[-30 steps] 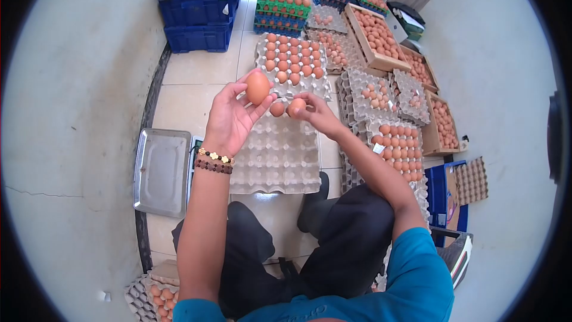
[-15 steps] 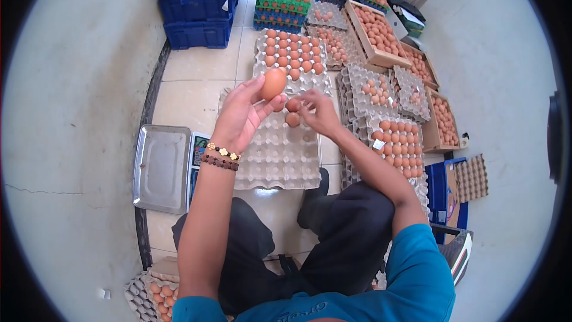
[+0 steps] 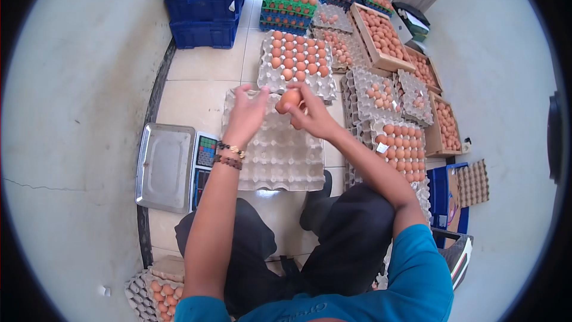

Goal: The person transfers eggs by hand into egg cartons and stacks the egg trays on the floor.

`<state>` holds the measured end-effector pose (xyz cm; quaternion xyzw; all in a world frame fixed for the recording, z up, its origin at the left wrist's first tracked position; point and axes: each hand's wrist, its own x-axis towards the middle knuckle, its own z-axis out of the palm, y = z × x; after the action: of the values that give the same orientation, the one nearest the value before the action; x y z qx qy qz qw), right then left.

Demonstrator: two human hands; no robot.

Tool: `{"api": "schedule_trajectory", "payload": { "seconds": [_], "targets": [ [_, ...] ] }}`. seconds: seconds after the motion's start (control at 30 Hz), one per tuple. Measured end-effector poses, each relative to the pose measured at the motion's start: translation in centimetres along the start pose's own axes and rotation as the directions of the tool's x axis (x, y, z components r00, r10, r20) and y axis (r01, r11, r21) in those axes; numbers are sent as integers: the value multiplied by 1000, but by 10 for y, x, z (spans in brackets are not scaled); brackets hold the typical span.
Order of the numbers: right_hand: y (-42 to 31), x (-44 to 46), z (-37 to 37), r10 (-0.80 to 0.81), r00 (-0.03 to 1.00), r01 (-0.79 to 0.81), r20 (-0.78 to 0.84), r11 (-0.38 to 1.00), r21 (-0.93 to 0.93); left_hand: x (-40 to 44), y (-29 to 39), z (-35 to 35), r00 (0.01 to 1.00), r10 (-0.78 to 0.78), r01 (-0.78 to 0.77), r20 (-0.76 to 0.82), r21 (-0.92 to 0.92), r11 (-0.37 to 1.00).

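Head view shows one egg (image 3: pixel 291 96) near the frame's centre, pinched between thumb and fingers of the right hand (image 3: pixel 313 114), over one carton tray (image 3: pixel 280 164); eggs under that hand are too covered to count. The left hand (image 3: pixel 247 114) hovers apart, fingers spread; one scale (image 3: pixel 165 170) sits at left, three wooden crates (image 3: pixel 390 64) at upper right.

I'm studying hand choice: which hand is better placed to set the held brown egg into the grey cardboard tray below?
Probably the right hand: it holds the brown oval egg over the far end of the grey cardboard tray. The left hand, though blurred, appears to hold nothing.
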<state>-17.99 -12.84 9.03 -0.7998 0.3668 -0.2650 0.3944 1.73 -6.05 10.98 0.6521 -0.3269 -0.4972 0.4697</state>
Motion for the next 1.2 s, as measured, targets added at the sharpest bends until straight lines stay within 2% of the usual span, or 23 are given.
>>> {"api": "schedule_trajectory", "payload": {
  "seconds": [0.03, 0.1, 0.13, 0.23, 0.27, 0.37, 0.4, 0.47, 0.53, 0.6, 0.7, 0.8, 0.9, 0.93, 1.0, 1.03, 1.07, 1.1, 1.17, 1.2],
  "targets": [
    [12, 0, 5, -43, 999, 43, 3, 989, -139, 5, 1, -3, 996, 52, -48, -71, 53, 997],
    [34, -1, 17, -112, 993, 111, 19, 910, -400, 0, 12, -9, 992, 88, -97, -91, -102, 990],
    [39, 1, 19, -102, 993, 119, 63, 903, -412, -9, 21, -12, 991, 93, -109, -100, -179, 978],
    [54, 4, 21, -180, 968, 244, 173, 824, -511, -29, 37, -7, 975, 201, -216, -93, -206, 954],
    [56, 4, 23, -133, 979, 192, 158, 863, -466, -34, 44, -4, 979, 177, -194, -97, -220, 956],
    [62, 4, 21, -335, 929, 369, 154, 822, -435, -28, 38, -1, 984, 164, -175, -70, -230, 957],
    [63, 10, 18, -225, 974, 215, 23, 887, -408, -28, 40, -2, 983, 165, -178, -77, -237, 955],
    [66, 23, 9, 26, 977, -88, -211, 954, -287, -27, 41, -2, 982, 162, -183, -101, -252, 950],
    [116, 56, -8, 47, 935, -198, -350, 891, -409, -28, 45, -4, 978, 164, -194, -125, -292, 936],
    [131, 84, -25, 339, 866, -482, -368, 763, -431, -28, 44, 0, 978, 157, -193, -134, -320, 928],
    [140, 118, -24, 507, 722, -688, -472, 601, -407, -20, 38, 6, 975, 173, -210, -141, -319, 924],
    [183, 143, -3, 490, 629, -755, -604, 571, -323, -18, 35, 11, 974, 186, -216, -132, -277, 936],
    [175, 147, -24, 593, 709, -705, -382, 581, -406, -21, 38, 11, 976, 172, -202, -134, -256, 945],
    [187, 142, -30, 492, 774, -628, -399, 675, -387, -20, 36, 11, 975, 175, -205, -135, -257, 944],
    [201, 137, -50, 650, 693, -659, -311, 747, 92, -17, 33, 8, 971, 192, -224, -143, -263, 938],
    [209, 135, -60, 707, 668, -630, -232, 703, 330, -17, 35, 7, 970, 195, -229, -146, -271, 935],
    [218, 133, -71, 686, 719, -519, -117, 640, 566, -17, 35, 5, 969, 195, -230, -148, -277, 933],
    [229, 131, -82, 653, 757, -422, 0, 489, 764, -18, 35, 5, 970, 192, -228, -150, -281, 932],
    [196, 115, -91, 601, 799, -177, 15, 211, 961, -19, 36, 5, 969, 196, -231, -151, -268, 935],
    [202, 115, -91, 630, 776, -196, -29, 284, 939, -19, 36, 6, 969, 199, -232, -147, -262, 937]
  ]
}}
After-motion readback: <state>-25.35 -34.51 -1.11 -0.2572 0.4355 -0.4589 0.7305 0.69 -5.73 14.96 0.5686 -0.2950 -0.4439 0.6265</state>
